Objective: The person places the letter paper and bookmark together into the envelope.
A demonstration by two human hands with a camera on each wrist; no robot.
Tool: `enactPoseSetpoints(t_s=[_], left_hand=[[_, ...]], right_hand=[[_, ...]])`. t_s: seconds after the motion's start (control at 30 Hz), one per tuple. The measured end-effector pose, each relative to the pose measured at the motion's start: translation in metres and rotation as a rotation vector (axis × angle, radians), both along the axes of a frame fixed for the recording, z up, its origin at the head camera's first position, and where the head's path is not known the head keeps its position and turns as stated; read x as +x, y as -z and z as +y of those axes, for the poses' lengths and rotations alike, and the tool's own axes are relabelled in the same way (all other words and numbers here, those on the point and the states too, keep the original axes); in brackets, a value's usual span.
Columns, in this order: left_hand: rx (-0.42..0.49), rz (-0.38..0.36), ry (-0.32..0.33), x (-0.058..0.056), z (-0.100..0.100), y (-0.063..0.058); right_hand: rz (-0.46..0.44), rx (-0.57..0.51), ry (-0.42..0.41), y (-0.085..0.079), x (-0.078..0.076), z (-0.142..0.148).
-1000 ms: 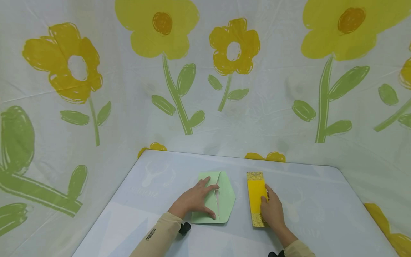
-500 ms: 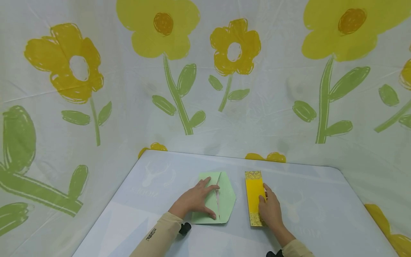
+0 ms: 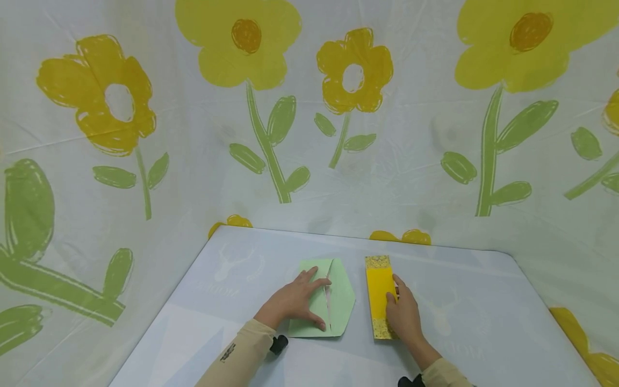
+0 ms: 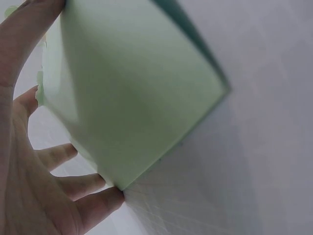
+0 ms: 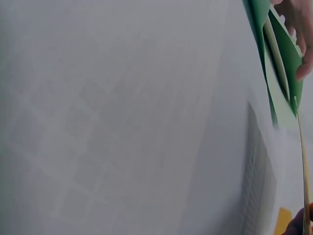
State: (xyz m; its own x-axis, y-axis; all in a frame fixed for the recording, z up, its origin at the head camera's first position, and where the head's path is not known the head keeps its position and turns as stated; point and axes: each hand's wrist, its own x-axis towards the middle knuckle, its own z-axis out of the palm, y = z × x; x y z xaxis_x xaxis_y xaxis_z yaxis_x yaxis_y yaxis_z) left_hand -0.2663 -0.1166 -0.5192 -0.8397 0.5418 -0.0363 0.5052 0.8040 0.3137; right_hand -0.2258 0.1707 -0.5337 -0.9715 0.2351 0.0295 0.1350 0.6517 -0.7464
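A light green paper envelope (image 3: 342, 301) lies on the table, its pointed flap toward the right and a narrow gap running down its face. Across its left part rests my left hand (image 3: 292, 298), fingers and thumb spread. The left wrist view shows fingertips touching the edge of the green paper (image 4: 137, 88). To the right, my right hand (image 3: 405, 317) pinches a flat yellow card (image 3: 379, 293) with gold speckled ends by its right edge. Some fingers are hidden behind it. In the right wrist view the card (image 5: 304, 161) appears edge-on, near the parted layers of the envelope.
The pale patterned table (image 3: 232, 295) extends around both hands. A flower-printed cloth (image 3: 411, 161) hangs behind it and along the sides. Black wrist cameras (image 3: 278, 344) sit by each beige sleeve (image 3: 242, 349).
The yellow card has shifted slightly left, toward the envelope, together with my right hand. My left hand and the envelope have stayed in place.
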Motion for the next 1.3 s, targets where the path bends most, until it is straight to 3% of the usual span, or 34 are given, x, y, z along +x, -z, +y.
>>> enactPoseSetpoints(t_s=[1.3], left_hand=[[-0.010,-0.038,-0.025,-0.001,0.001,0.004]], right_hand=[[-0.016,-0.028,0.001,-0.001,-0.002,-0.018]])
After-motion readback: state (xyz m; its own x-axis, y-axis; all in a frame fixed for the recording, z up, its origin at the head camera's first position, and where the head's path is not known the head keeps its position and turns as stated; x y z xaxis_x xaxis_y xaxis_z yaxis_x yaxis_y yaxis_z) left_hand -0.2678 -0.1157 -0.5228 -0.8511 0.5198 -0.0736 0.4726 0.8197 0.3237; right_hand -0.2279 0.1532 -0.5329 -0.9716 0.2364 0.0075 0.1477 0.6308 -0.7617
